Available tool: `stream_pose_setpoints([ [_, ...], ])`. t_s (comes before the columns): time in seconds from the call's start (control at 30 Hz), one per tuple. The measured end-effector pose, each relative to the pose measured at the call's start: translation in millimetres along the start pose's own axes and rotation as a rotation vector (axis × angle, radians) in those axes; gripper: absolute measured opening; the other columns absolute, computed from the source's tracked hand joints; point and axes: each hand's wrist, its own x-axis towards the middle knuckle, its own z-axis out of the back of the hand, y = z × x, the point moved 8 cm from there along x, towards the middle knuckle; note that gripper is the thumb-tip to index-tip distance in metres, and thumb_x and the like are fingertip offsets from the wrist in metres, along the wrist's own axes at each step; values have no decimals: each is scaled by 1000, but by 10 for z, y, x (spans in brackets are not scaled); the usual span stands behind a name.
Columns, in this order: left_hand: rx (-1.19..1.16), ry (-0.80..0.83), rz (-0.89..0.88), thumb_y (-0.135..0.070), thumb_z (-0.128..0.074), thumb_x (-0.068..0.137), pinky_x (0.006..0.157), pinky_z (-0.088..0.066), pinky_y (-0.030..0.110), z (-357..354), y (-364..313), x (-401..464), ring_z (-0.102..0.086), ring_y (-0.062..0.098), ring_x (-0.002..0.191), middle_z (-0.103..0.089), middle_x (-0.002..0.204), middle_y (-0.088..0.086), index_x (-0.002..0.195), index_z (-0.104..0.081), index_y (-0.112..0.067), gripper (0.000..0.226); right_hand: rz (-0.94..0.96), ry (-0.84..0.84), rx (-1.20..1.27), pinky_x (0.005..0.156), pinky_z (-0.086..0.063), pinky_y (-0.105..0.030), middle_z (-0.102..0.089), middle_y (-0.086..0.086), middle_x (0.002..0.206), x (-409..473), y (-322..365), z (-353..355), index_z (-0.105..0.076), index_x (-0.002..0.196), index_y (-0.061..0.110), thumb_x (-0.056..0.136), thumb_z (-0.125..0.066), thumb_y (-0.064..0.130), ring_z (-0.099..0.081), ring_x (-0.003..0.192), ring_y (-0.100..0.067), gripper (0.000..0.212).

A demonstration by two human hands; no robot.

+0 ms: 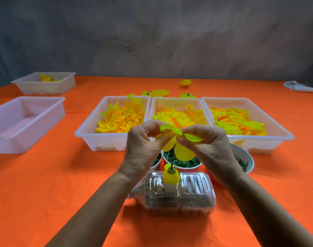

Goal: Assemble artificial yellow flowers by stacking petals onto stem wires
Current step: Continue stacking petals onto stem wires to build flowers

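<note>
Our left hand (pixel 143 147) and right hand (pixel 208 145) both pinch a yellow petal layer (pixel 178 141) between curled fingertips, holding it above the stem wire (pixel 172 162). That wire stands upright from a clear plastic bottle (pixel 171 191) lying on the orange tablecloth (pixel 54 184). Beyond sit three petal trays (pixel 91 134).

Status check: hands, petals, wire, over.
Both hands, left and right, pinching one petal layer above the wire. One petal already low on the wire. Nothing blocking.
</note>
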Motion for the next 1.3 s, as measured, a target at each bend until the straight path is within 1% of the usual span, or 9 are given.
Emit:
stream_pose_setpoints([
  [0.1,107,-108,49,-15,-78,74,80,-49,20,118,76,-130,-63,6,86,-70,90,-5,95,-67,-29,27,-11,-65,-27,67,-52,-22,-73,-2,78,-49,-20,43,-73,82,12,75,-74,15,-64,69,-6,8],
  [0.2,182,-271,-28,-23,-73,76,75,-48,18,231,-5,-367,-61,4,81,-66,85,-5,91,-66,-26,17,18,-119,-63,64,-49,-14,-72,5,77,-114,-3,62,-71,80,19,74,-75,16,-65,68,-1,7],
  [0.37,220,-246,-47,-29,-74,71,71,-52,35,87,-60,-528,-64,16,75,-66,75,-3,76,-70,-12,19,46,-128,-58,62,-47,-12,-72,8,74,-184,87,-1,-71,78,22,73,-75,18,-63,64,3,7],
  [0.57,-21,-209,67,-13,-76,74,69,-52,48,0,39,-497,-62,24,70,-65,71,-2,78,-74,-8,7,64,-42,-92,62,-48,-13,-72,-3,75,-226,144,-98,-72,83,8,76,-74,4,-62,65,0,8],
  [0.8,-154,-199,176,-21,-71,70,68,-50,38,-55,129,-515,-60,11,69,-67,70,-9,74,-72,-24,5,71,62,-50,62,-46,-13,-69,8,68,-224,199,-130,-70,77,23,69,-68,27,-60,65,1,9],
  [0.97,-194,-165,175,-18,-72,68,52,-45,17,-68,149,-503,-56,0,58,-64,64,-13,71,-70,-15,5,237,87,-254,69,-51,-34,-70,-1,83,-227,282,-114,-74,83,13,76,-72,10,-65,81,-19,8],
  [1.07,-199,-154,172,-10,-76,69,53,-46,18,-73,178,-507,-58,5,63,-66,70,-6,76,-72,-9,8,407,111,-432,68,-52,-40,-70,-2,87,-247,397,-131,-75,85,6,67,-63,-4,-65,83,-26,24],
  [1.2,-241,-154,178,2,-73,75,52,-50,17,-74,202,-527,-62,6,64,-67,76,10,82,-72,0,8,567,160,-606,65,-50,-44,-71,-5,89,-283,473,-175,-75,86,4,66,-65,-11,-64,80,-27,27],
  [1.3,-252,-137,187,1,-76,73,54,-49,17,-96,199,-533,-61,4,64,-68,73,1,81,-73,-4,10,654,168,-674,65,-49,-45,-71,-6,90,-326,519,-203,-75,87,4,78,-56,1,-64,79,-28,21],
])
